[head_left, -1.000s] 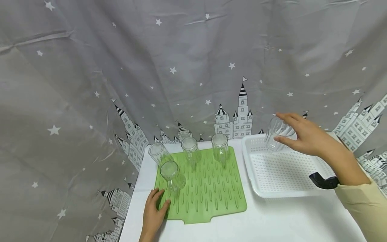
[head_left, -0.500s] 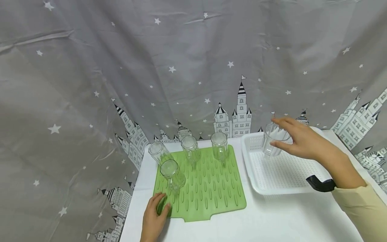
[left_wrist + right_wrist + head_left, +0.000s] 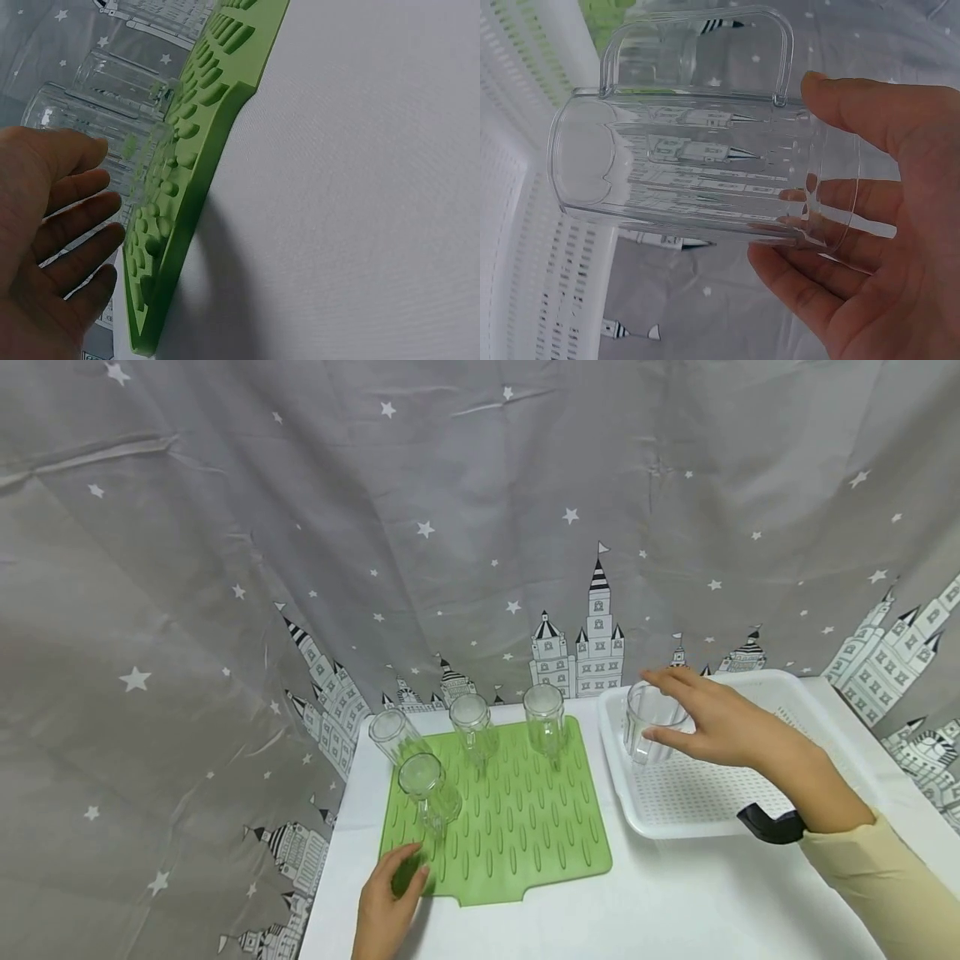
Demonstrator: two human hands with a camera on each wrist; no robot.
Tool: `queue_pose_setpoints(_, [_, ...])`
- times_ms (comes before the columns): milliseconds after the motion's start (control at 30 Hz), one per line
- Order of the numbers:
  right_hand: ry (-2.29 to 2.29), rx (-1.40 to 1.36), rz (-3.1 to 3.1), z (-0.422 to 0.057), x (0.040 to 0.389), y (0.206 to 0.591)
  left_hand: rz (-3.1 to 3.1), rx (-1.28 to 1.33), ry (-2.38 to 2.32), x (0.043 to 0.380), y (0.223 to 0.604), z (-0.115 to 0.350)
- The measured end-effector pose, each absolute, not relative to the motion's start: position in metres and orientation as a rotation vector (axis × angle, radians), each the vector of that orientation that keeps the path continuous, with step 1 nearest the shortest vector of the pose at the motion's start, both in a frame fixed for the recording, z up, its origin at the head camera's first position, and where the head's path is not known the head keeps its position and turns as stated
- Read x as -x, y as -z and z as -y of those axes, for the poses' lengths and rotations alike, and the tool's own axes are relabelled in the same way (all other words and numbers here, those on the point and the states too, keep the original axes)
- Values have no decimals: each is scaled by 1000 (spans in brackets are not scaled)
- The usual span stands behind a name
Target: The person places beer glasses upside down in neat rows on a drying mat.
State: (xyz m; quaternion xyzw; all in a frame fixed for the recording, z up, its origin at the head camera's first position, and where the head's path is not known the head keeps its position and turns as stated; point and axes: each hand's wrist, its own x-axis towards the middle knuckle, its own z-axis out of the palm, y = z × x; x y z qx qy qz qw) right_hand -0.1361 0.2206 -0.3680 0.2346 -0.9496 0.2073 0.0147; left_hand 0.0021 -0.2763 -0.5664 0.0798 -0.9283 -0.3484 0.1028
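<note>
My right hand (image 3: 723,727) grips a clear glass mug (image 3: 639,737) near its rim, over the left part of the white basket (image 3: 693,797). The right wrist view shows thumb and fingers around the rim end, the mug's handle (image 3: 787,56) turned away from the palm and its base toward the basket. My left hand (image 3: 386,902), fingers loosely bent and holding nothing, is by the front left corner of the green ridged mat (image 3: 517,864). Several glass mugs stand upside down on the mat, the nearest mug (image 3: 429,789) just beyond my left fingers (image 3: 82,217).
Along the back of the mat stand a left mug (image 3: 393,735), a middle mug (image 3: 472,727) and a right mug (image 3: 546,722). A white cloth (image 3: 570,927) covers the table. Behind it hangs a grey curtain (image 3: 450,468) printed with stars and castles.
My right hand has brought the mug leftward and a little down, from the basket's back toward its left side. My left hand has shifted slightly down and right.
</note>
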Motion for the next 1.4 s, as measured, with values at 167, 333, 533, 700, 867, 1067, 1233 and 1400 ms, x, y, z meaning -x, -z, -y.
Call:
queue_pose_setpoints(167, [-636,-796,2915,-210,139,375,2709,-181,1083,-4,564,269])
queue_pose_setpoints(333, [-624,-835,2922,-201,139,378,2704,-91,1122,-3,564,260])
queue_pose_setpoints(533, [-615,-900,2928,-188,140,379,2711,24,1169,1,562,245])
queue_pose_setpoints(700, [-618,-927,2925,-177,139,378,2707,111,1222,8,561,230])
queue_pose_setpoints(867, [-618,-952,2928,-168,138,378,2703,166,1272,16,559,216])
queue_pose_setpoints(1067, [-617,-988,2917,-154,138,378,2659,207,1422,29,560,203])
queue_pose_setpoints(1233, [-628,-1027,2911,-144,138,380,2608,271,1494,39,563,195])
queue_pose_setpoints(1400, [-634,-1045,2913,-136,137,384,2577,312,1565,46,566,188])
